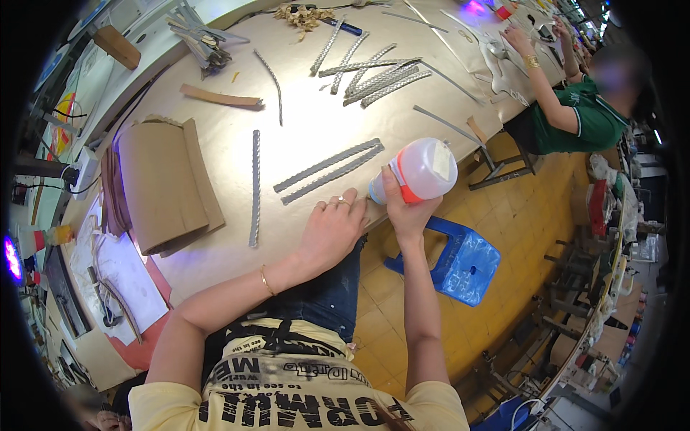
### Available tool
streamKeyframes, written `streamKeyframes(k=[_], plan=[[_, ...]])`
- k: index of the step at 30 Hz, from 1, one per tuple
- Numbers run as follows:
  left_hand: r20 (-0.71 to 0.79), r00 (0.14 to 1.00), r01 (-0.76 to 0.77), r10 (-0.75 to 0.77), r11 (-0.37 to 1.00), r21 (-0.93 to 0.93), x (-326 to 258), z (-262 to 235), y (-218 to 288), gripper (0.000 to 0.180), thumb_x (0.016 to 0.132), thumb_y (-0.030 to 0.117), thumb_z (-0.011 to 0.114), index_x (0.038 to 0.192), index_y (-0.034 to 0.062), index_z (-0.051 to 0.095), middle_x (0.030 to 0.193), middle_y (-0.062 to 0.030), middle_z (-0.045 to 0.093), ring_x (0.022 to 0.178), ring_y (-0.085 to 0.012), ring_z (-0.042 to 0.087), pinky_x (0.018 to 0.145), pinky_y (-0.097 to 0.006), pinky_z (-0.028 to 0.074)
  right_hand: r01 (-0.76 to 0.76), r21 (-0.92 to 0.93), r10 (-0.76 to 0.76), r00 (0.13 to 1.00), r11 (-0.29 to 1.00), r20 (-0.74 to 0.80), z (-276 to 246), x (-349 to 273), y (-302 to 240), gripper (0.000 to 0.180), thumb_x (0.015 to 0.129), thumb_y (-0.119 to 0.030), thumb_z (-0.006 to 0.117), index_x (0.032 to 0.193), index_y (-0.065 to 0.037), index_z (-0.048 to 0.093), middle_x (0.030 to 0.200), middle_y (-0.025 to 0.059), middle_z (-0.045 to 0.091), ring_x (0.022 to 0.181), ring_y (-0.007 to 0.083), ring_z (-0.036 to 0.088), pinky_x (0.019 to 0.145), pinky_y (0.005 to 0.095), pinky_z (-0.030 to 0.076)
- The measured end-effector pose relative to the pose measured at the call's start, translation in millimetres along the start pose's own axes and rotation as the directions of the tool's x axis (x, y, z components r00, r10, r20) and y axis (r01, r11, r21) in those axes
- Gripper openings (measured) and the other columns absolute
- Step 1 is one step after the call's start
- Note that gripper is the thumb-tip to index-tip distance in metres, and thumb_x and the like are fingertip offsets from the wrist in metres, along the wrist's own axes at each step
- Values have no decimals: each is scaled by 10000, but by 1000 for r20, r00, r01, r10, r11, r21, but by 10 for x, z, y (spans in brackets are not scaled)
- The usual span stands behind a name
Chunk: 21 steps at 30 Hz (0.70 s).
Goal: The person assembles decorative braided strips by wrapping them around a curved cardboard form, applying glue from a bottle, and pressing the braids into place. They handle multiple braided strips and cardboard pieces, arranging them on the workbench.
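— Near edge of the worktable (215,258), mid-application by the look of it: right hand (408,215) wrapped round a translucent squeeze bottle (424,170) with an orange collar, tipped on its side, nozzle end pointing left and down toward the table edge. Left hand (332,228) flat on the surface just beside the nozzle, fingers spread, grasping nothing; whether anything lies pinned under it, impossible to tell.

— And the next move?

— Probably a steady squeeze and a slow draw along a narrow piece, with the left hand bracing. Two grey strips (329,172) lying just beyond the fingertips, long, thin, ridged like pressed metal or stiff trim.

— Other textures?

— More ridged strips (374,75) fanned near the far edge; a single strip (254,188) straight toward the near edge; matte brown cardboard sheets (169,187) curled at the left side. Smooth, glossy tabletop, glaring under the light.
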<state>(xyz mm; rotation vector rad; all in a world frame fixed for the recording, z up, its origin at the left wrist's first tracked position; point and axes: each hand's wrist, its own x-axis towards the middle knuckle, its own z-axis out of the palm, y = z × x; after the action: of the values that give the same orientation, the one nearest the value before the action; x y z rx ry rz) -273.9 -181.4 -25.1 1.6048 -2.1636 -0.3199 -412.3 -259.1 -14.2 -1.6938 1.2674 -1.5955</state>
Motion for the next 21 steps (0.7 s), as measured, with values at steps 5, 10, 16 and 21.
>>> streamKeyframes(k=[5, 10, 16, 21], plan=[[-120, 984, 113, -135, 979, -171, 196, -73, 16, 341, 865, 301, 677, 1079, 48, 594, 1062, -133, 544, 812, -286, 623, 700, -395, 496, -286, 646, 586, 748, 708, -311, -117, 198, 46, 416, 841, -344, 731, 1092, -55, 567, 942, 36, 629, 852, 138, 630, 689, 310, 526], [-152, 986, 65, -65, 998, -5, 469, 53, 44, 252, 846, 281, 688, 961, 65, 628, 1013, -101, 557, 817, -255, 613, 697, -386, 492, -344, 808, 753, 634, 479, -177, -513, 452, 33, 445, 863, -543, 618, 1049, -146, 541, 892, -5, 605, 769, 118, 619, 573, 254, 500], [-173, 985, 31, -14, 995, 95, 482, 176, 44, 155, 836, 236, 676, 835, 82, 657, 972, -57, 565, 817, -213, 605, 679, -363, 476, -255, 875, 637, 767, 412, -76, -921, 672, 33, 478, 835, -542, 649, 1049, -127, 541, 892, -8, 627, 715, 123, 622, 519, 246, 500], [-214, 977, 45, -23, 994, 99, 436, 133, 14, 105, 804, 193, 678, 774, 93, 664, 914, -42, 578, 789, -204, 618, 657, -360, 470, -44, 765, 555, 715, 643, -425, -1136, 961, 33, 514, 838, -483, 686, 1139, -93, 541, 1008, 52, 616, 861, 159, 637, 658, 313, 553]])
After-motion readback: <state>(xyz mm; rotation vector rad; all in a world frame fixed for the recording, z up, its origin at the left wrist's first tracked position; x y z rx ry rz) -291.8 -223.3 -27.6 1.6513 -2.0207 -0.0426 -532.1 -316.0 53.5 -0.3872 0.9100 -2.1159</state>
